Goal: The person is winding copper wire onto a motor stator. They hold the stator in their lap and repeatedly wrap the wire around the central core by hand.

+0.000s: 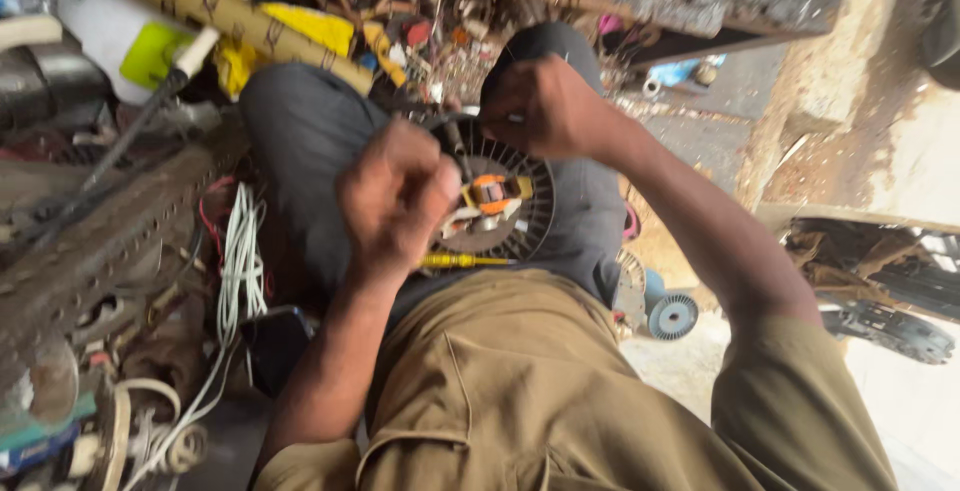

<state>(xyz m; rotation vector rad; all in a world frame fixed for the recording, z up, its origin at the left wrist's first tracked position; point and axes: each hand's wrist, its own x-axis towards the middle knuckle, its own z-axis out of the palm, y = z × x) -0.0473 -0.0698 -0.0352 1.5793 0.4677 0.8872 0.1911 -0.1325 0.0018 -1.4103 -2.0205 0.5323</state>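
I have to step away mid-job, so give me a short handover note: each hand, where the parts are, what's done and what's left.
Left hand: fisted over the left side of the round motor part on the lap; what it grips is hidden.
Right hand: closed at the part's top edge, seemingly pinching something thin.
Yellow screwdriver lies on the lap just below the part.
Done: the orange coil at the centre is exposed.
Left: cannot tell from this blurred view; check both grips first.
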